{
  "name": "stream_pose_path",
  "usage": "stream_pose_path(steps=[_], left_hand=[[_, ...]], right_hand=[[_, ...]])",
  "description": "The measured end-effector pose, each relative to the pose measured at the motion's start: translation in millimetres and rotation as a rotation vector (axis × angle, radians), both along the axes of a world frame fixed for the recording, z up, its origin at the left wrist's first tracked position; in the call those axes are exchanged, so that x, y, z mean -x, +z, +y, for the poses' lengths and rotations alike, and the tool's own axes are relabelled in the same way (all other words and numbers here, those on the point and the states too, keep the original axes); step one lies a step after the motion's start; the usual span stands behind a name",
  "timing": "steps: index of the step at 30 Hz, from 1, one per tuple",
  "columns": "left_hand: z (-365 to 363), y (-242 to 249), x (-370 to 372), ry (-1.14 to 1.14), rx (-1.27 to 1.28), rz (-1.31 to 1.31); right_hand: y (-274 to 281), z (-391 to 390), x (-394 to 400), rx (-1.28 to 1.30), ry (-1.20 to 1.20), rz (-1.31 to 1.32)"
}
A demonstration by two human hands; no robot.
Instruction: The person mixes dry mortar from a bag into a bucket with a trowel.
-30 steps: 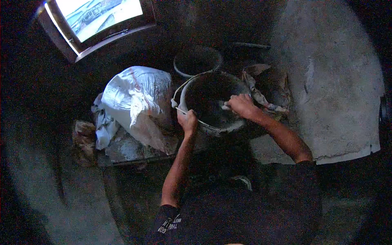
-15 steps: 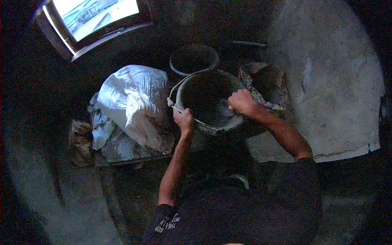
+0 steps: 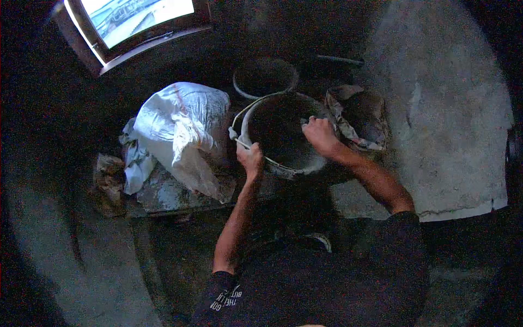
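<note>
Black cloth covered the person's torso and upper arms, with white lettering [image 3: 226,300] on the left sleeve. Beyond it, both bare forearms reached forward to a bucket [image 3: 291,173], which stood upright at the middle of the workspace, its interior mostly lost in shadow. The left hand [image 3: 250,159] grasped the bucket's near-left rim, just below the pale joint of the wire handle [image 3: 233,133], which lay along the bucket's left side. The right hand [image 3: 321,136] was curled tight over the right part of the bucket's mouth, around a small pale object [image 3: 304,122] too hidden to identify. Left of the bucket, a bulging white sack [image 3: 182,117] sat on the tabletop [image 3: 163,193], near some crumpled brown wrapping [image 3: 110,166]. Just right of the bucket was a torn paper bag [image 3: 348,117]. Behind the bucket stood another round container [image 3: 235,83]; farther back, a bright window [image 3: 139,19] opened at upper left, and a rough grey surface [image 3: 441,131] filled the right side.
</note>
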State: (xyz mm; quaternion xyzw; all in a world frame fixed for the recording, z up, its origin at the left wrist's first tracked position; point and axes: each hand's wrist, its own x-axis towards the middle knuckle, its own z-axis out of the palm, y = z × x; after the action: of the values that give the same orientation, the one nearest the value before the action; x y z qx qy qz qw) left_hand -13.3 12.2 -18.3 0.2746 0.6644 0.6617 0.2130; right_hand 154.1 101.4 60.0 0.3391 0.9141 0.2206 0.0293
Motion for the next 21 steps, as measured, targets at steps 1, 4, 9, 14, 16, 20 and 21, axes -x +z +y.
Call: stream_pose_path(steps=[1,4,9,14,16,20,21], left_hand=[[2.7,-5.6,-0.2,0.029,-0.013,0.006],[1.8,-2.0,-2.8,0.041,-0.008,0.011],[-0.9,1.0,-4.2,0.050,0.029,-0.002],[-1.5,-0.4,-1.3,0.015,-0.009,0.056],[2.4,-6.7,-1.5,0.035,-0.027,0.065],[0.4,-13.1,2.0,0.006,-0.016,0.069],[1.6,-16.9,3.8,0.009,-0.018,0.069]], right_hand=[[1.3,-1.8,0.9,0.025,0.009,-0.014],[-8.6,3.0,-2.9,0.027,0.054,-0.024],[-1.6,-7.9,-5.3,0.202,0.116,-0.053],[3.7,-14.9,-8.5,0.303,0.241,-0.036],[9.5,-13.4,-13.5,0.356,0.274,0.013],[23.6,-8.6,-18.8,0.496,0.248,-0.115],[29.6,-8.7,-17.9,0.419,0.187,-0.162]])
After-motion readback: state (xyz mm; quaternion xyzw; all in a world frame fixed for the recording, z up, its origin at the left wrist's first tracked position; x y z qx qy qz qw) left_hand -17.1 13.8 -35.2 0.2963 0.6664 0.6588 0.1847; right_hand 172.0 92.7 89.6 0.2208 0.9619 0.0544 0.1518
